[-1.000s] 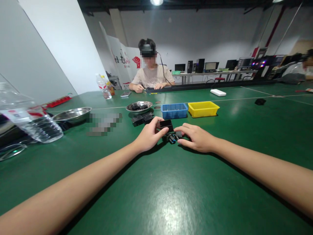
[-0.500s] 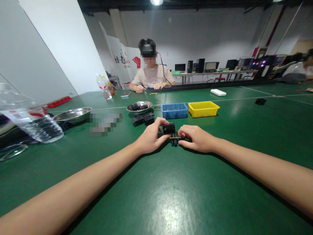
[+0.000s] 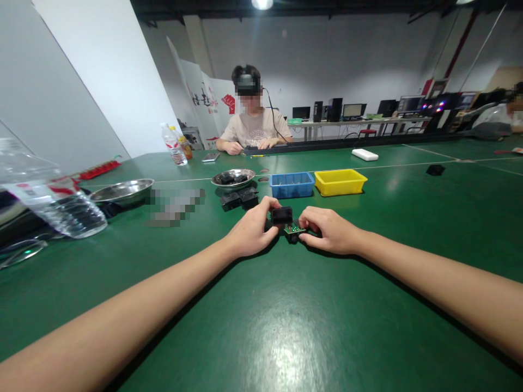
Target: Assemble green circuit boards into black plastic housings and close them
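My left hand [image 3: 254, 228] is closed around a small black plastic housing [image 3: 281, 215], thumb below and fingers behind it. My right hand [image 3: 327, 231] pinches the right edge of a small green circuit board [image 3: 295, 230], whose face shows light solder dots. Dark parts hang under the board. The board sits just below and to the right of the housing, close to it; whether they touch I cannot tell. Behind my left hand, two black box-shaped parts [image 3: 240, 199] lie beside a metal dish [image 3: 232, 185] that holds more black pieces.
A blue bin [image 3: 291, 188] and a yellow bin [image 3: 340, 184] stand beyond my hands. At left are a large water bottle [image 3: 69, 209] and another metal dish [image 3: 122, 196]. A white box [image 3: 365, 155] and a black part [image 3: 435, 170] lie right. Opposite sits a person [image 3: 253, 125].
The circuit board has tilted, so its green face now shows instead of its edge. The housing has turned slightly, showing its dark hollow. Both hands stay in nearly the same place.
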A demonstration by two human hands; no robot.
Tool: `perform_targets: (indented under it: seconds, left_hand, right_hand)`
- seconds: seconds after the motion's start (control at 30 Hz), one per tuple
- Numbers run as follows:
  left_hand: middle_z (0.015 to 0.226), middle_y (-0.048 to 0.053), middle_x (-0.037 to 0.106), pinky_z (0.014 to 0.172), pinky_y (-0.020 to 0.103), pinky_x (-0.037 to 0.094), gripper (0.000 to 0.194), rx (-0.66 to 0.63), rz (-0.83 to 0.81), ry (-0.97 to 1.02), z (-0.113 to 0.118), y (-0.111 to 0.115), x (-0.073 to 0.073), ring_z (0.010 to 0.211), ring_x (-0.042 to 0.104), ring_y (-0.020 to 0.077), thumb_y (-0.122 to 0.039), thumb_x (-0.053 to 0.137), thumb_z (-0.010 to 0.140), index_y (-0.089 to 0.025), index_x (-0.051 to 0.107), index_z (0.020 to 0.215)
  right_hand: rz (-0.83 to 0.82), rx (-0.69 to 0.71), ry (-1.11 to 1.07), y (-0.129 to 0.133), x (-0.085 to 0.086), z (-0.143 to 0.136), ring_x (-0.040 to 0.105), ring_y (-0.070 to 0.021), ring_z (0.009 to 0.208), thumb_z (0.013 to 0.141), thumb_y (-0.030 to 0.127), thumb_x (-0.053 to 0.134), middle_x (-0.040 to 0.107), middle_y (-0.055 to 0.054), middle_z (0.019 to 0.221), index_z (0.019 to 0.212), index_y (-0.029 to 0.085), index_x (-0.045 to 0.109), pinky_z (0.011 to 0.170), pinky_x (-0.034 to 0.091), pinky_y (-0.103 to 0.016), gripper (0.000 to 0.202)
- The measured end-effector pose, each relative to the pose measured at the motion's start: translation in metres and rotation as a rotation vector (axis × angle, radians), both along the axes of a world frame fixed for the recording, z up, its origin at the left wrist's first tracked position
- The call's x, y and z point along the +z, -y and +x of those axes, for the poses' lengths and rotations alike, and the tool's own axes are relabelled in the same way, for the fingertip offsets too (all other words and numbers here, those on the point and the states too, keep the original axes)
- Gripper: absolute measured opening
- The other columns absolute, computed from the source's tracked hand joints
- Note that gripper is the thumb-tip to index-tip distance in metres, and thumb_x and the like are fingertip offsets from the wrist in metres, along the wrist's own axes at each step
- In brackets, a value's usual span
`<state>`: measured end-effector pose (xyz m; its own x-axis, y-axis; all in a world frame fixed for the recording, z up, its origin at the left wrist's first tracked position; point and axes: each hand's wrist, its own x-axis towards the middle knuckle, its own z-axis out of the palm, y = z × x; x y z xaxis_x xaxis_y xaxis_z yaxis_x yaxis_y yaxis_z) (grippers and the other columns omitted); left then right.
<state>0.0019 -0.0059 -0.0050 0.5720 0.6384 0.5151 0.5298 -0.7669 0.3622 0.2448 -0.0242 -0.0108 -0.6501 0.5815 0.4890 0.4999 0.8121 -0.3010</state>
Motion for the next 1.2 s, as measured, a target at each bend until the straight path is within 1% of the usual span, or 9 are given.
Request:
perform_targets:
  seconds: [0.2,0.33,0.47,0.57,0.67,0.77,0.9,1.0,1.2]
  left_hand:
    - [0.088,0.002,0.060,0.074,0.036,0.047,0.030,0.079,-0.107,-0.111,0.000,0.000,0.004,0.077,0.058,0.0201,-0.013,0.050,0.072,-0.022,0.046,0.101]
    - [0.093,0.005,0.063,0.081,0.039,0.049,0.035,0.073,-0.096,-0.153,-0.006,-0.008,0.004,0.088,0.061,0.0237,-0.010,0.045,0.069,-0.021,0.052,0.101]
    - [0.107,0.006,0.069,0.094,0.040,0.050,0.053,-0.008,-0.049,-0.173,-0.014,-0.020,0.001,0.104,0.063,0.0239,-0.003,0.039,0.063,-0.021,0.061,0.107]
    - [0.115,0.007,0.070,0.098,0.040,0.050,0.057,-0.002,-0.060,-0.107,-0.016,-0.022,0.001,0.109,0.064,0.0226,-0.003,0.037,0.068,-0.020,0.061,0.117]
    - [0.111,0.009,0.070,0.098,0.043,0.051,0.041,0.098,-0.088,-0.013,-0.014,-0.018,0.004,0.106,0.066,0.0235,-0.012,0.038,0.084,-0.017,0.060,0.119]
    - [0.109,0.011,0.070,0.097,0.046,0.051,0.033,0.154,-0.106,0.029,-0.012,-0.013,0.007,0.103,0.066,0.0259,-0.031,0.041,0.095,-0.016,0.059,0.116]
    - [0.111,0.012,0.068,0.089,0.046,0.054,0.043,0.134,-0.089,-0.038,-0.009,-0.011,0.005,0.095,0.066,0.0271,-0.050,0.057,0.088,-0.017,0.058,0.116]
    - [0.112,0.012,0.066,0.087,0.045,0.055,0.046,0.124,-0.049,-0.086,-0.007,-0.011,0.001,0.095,0.067,0.0273,-0.044,0.068,0.080,-0.017,0.057,0.116]
    - [0.116,0.011,0.065,0.097,0.045,0.052,0.041,0.050,-0.006,-0.090,-0.007,-0.010,0.002,0.107,0.064,0.0268,-0.029,0.065,0.081,-0.019,0.055,0.120]
  right_hand:
    - [0.002,0.002,-0.009,0.000,-0.001,0.000,0.048,-0.0151,0.070,0.084,0.018,0.061,0.055,-0.001,0.082,0.088,0.020,0.052,0.067,0.038,-0.026,0.010]
    - [0.011,0.001,-0.009,0.000,-0.001,0.000,0.048,-0.0150,0.069,0.085,0.019,0.060,0.055,-0.001,0.081,0.088,0.020,0.053,0.066,0.038,-0.026,0.008]
    - [0.023,-0.014,-0.002,0.000,0.000,0.000,0.048,-0.0152,0.070,0.086,0.019,0.059,0.055,-0.001,0.081,0.087,0.019,0.053,0.067,0.037,-0.026,0.006]
    - [0.035,-0.025,0.019,0.000,0.000,0.001,0.049,-0.0154,0.071,0.088,0.022,0.059,0.055,-0.002,0.080,0.083,0.019,0.053,0.067,0.037,-0.027,0.008]
    - [0.048,-0.031,0.039,-0.001,0.000,0.001,0.049,-0.0154,0.070,0.089,0.025,0.060,0.054,-0.002,0.078,0.079,0.019,0.052,0.066,0.036,-0.027,0.014]
    - [0.048,-0.035,0.040,-0.001,-0.001,0.001,0.049,-0.0153,0.071,0.090,0.028,0.061,0.055,-0.002,0.079,0.078,0.019,0.053,0.066,0.036,-0.027,0.017]
    - [0.055,-0.012,0.026,0.000,0.000,0.001,0.049,-0.0149,0.069,0.093,0.030,0.060,0.056,-0.002,0.078,0.079,0.019,0.054,0.065,0.036,-0.026,0.018]
    - [0.061,-0.009,-0.005,0.001,0.000,0.001,0.049,-0.0147,0.069,0.094,0.029,0.057,0.057,-0.002,0.078,0.083,0.018,0.056,0.066,0.037,-0.026,0.016]
    - [0.052,-0.033,-0.059,0.001,0.000,0.001,0.054,-0.0159,0.073,0.094,0.024,0.054,0.061,-0.003,0.085,0.100,0.018,0.060,0.070,0.042,-0.027,0.010]
